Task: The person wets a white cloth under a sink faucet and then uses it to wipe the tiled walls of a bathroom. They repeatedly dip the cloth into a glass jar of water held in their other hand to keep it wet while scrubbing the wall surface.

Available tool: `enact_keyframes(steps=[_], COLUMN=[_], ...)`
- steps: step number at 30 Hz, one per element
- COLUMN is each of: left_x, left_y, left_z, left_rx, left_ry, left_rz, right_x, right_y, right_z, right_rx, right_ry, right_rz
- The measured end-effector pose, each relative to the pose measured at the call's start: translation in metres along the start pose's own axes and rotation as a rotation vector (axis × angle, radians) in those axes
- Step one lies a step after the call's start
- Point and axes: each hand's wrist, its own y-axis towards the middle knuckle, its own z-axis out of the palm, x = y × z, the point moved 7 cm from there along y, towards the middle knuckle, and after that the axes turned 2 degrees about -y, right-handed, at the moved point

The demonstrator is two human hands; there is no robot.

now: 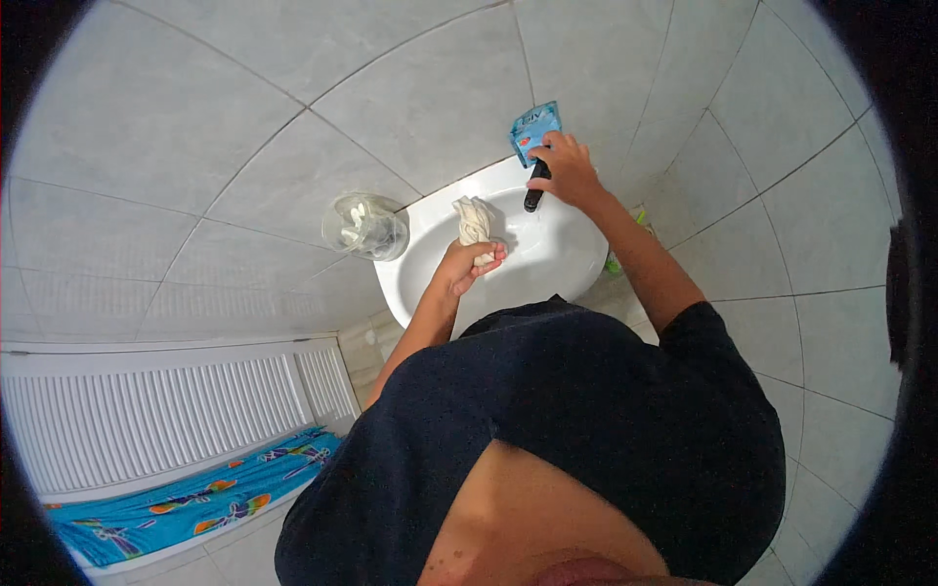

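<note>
A cream-coloured cloth [474, 221], twisted into a rope-like bundle, is gripped by my left hand [471, 266] over the left part of the white sink [394, 281]. The cloth's far end sticks up past my fingers toward the wall. At the back of the basin stands a black faucet [533, 198]. My right hand [571, 174] curls round its top, thumb on the near side and fingers over the far side. Just behind that hand, a blue pouch [532, 123] leans on the tiled wall. I cannot tell whether water is running.
A clear plastic container [354, 232] with whitish things inside stands at the sink's left edge. Grey tiled walls close in behind and to the right. At lower left is a white louvred door [176, 415] with a blue patterned cloth [234, 488]. Something green [614, 263] shows beside the sink.
</note>
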Motion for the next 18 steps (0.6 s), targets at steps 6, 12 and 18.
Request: enact_keyframes(steps=[6,12,18], left_x=[-0.009,0.005,0.017], left_y=[-0.011,-0.005,0.006], left_z=[0.020,0.023,0.004], left_rx=[0.218,0.101,-0.207], left_ry=[-0.108,0.186,0.797], left_rz=[-0.006,-0.036,0.062], right_x=[0.068,0.085,0.081], right_y=[-0.006,-0.018,-0.031], right_z=[0.026,0.088,0.107], right_rx=[0.021,0.343,0.191], right_ry=[0.774,0.939,0.429], right_rz=[-0.152,-0.056,0.049])
